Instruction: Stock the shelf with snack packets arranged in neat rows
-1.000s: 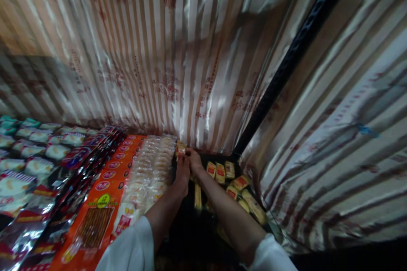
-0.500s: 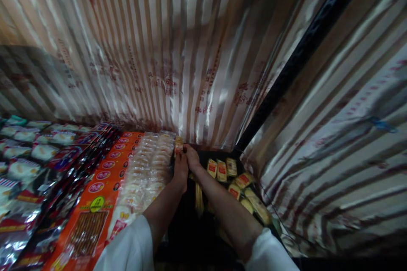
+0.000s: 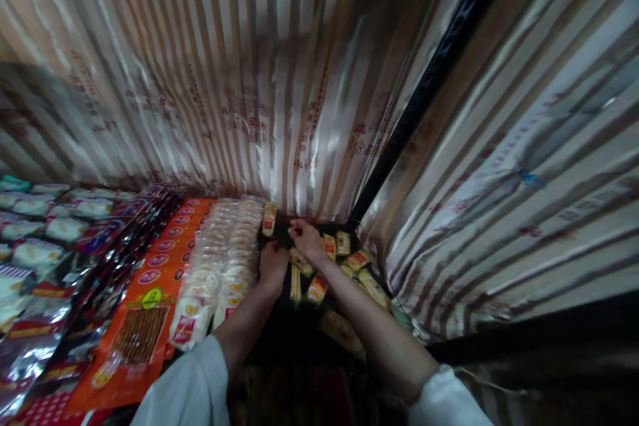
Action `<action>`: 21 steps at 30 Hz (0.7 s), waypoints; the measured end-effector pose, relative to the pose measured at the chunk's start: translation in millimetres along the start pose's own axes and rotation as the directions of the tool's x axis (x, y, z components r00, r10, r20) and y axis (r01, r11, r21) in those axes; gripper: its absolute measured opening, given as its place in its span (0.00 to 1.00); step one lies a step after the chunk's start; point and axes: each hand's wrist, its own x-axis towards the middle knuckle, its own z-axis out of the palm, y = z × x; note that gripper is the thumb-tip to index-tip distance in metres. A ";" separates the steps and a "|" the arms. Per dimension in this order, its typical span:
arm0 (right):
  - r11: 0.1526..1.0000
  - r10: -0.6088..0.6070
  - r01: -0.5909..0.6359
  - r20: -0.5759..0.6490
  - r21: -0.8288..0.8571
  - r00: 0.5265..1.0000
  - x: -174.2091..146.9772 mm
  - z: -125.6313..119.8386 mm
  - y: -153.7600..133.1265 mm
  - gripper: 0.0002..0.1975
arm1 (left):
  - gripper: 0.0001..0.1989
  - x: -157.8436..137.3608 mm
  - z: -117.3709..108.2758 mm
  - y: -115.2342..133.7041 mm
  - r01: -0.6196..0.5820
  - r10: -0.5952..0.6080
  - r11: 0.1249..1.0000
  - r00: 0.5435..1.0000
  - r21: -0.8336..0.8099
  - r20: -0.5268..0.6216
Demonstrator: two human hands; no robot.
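A small yellow snack packet with a red label point(image 3: 269, 219) stands at the back left of the black shelf surface, beside the rows of clear-wrapped pale snacks point(image 3: 227, 259); neither hand touches it. Just in front of it is my left hand point(image 3: 273, 266), knuckles up, its fingertips pointing down and hidden. My right hand point(image 3: 306, 239) is to its right, close to the back edge, fingers loosely bent and apart with nothing visible in them. Under and beside the right hand lie several loose yellow packets, among them one with an orange-red label point(image 3: 317, 288) and a thin stick-like bundle point(image 3: 295, 283).
Orange snack bags point(image 3: 142, 319) overlap in a row on the left, with dark shiny packets point(image 3: 112, 249) and white packs point(image 3: 37, 249) beyond. Striped plastic sheeting point(image 3: 279, 80) hangs behind and to the right. A black upright post point(image 3: 399, 140) stands at the corner.
Both hands have come away from the yellow packet at the back, which now stands by itself. They have drawn apart, the left one toward me. The view has shifted slightly right.
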 end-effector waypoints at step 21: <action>0.999 -0.014 0.022 0.179 -0.043 0.984 -75.0 -43.0 -10.0 0.16 | 0.13 -94.8 -15.4 -0.3 -0.037 0.041 0.938 0.999 0.346 -0.006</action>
